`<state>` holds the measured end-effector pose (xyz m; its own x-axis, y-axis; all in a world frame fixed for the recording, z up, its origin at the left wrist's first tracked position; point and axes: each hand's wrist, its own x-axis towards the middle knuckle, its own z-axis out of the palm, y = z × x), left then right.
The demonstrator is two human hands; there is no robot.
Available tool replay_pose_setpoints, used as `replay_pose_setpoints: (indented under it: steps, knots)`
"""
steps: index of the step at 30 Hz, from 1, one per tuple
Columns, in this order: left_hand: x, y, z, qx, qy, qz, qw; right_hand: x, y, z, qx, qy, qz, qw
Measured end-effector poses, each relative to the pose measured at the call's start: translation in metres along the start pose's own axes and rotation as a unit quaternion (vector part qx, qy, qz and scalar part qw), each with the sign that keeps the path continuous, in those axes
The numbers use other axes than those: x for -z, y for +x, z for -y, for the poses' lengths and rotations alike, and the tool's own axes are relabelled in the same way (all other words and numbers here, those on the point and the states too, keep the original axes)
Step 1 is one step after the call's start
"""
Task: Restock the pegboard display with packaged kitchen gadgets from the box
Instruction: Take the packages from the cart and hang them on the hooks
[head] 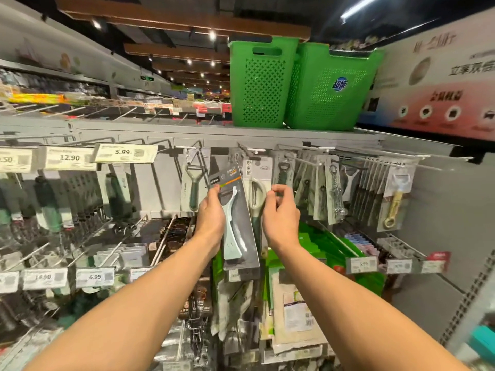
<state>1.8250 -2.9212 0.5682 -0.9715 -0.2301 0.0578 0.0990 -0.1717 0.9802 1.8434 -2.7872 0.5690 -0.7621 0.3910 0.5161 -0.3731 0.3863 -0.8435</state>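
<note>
**Head view: peeler pack at the pegboard**

Left hand (211, 216) grips a tilted peeler pack (238, 215) near the pegboard (163, 188), centre; right hand (281, 214), fingers curled, sits at the right edge of a hung pack (258, 178); whether it pinches cannot be told; green baskets (263, 84) stand above.

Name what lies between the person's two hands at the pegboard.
In the head view: the tilted grey peeler pack gripped by the left hand, and behind it a hanging white-carded peeler.
</note>
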Motion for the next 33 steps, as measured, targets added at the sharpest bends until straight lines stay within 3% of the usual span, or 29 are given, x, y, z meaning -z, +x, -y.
replay_pose_setpoints:
  steps: [16, 27, 33]
  knots:
    - [-0.016, 0.054, 0.0, -0.07, 0.026, -0.028, 0.997, -0.046, 0.039, -0.029, 0.029, -0.016, -0.033, 0.999]
    - [-0.031, 0.122, 0.012, -0.009, 0.056, -0.055, 0.997, -0.102, 0.101, -0.081, 0.021, 0.023, 0.006, 0.999]
    - [-0.026, 0.133, 0.014, -0.015, 0.073, -0.056, 0.996, -0.114, 0.115, -0.092, 0.017, 0.03, 0.015, 0.999]
